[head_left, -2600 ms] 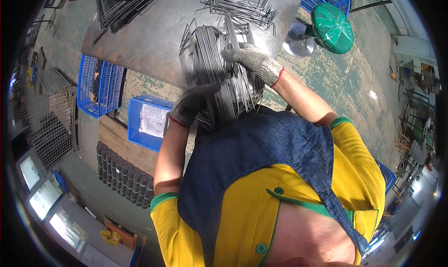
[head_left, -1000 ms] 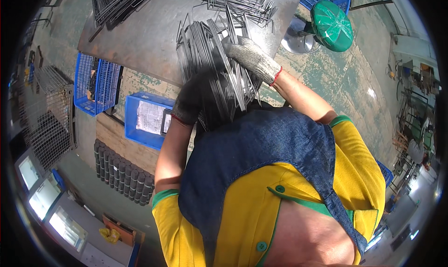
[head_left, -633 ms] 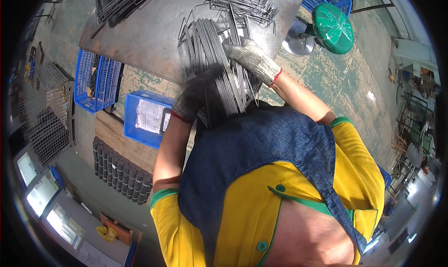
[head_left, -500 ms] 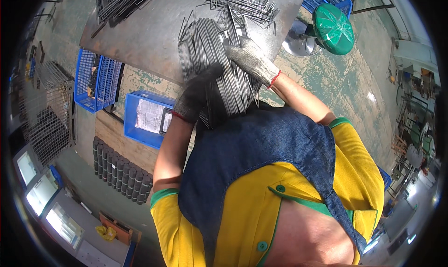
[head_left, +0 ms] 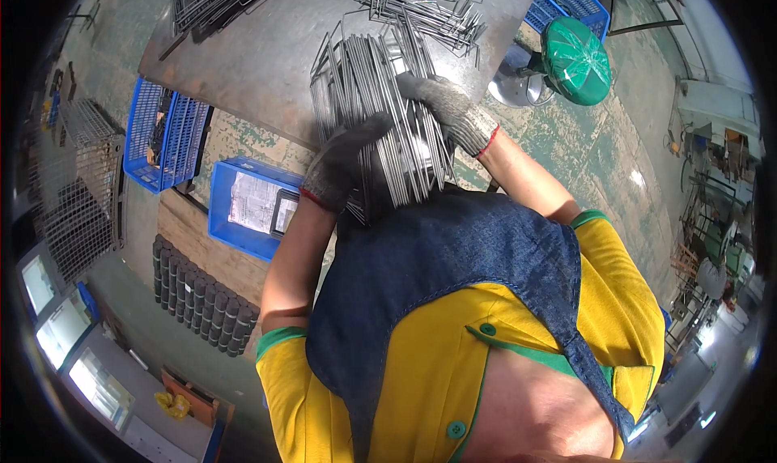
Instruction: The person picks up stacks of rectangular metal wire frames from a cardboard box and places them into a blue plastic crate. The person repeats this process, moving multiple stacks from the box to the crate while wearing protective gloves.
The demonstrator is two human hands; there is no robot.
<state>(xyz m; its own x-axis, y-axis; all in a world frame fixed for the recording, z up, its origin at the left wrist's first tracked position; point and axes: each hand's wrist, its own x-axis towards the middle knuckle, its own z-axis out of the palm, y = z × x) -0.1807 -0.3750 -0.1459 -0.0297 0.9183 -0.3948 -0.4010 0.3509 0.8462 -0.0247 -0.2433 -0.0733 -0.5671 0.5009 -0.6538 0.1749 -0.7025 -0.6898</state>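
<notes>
- Gripping the wire bundle (head_left: 371, 74) from both sides: left hand (head_left: 344, 165) at 7 o'clock, right hand (head_left: 447, 109) at 3 o'clock, clock centred on the bundle.
- Left fingers: thumb laid across the wires; remaining fingers mostly hidden.
- Right fingers: closed over the bundle's edge; undersides hidden.
- Bundle position: 12 o'clock of the view, across the near edge of the metal desk (head_left: 259, 74), lower end beside the blue apron (head_left: 453, 236).
- On the desk: bent-wire pile (head_left: 425, 11) at 1 o'clock; darker wire pile (head_left: 218, 6) at 10 o'clock.
- Off the desk: blue bin (head_left: 220, 204) at 8 o'clock.
</notes>
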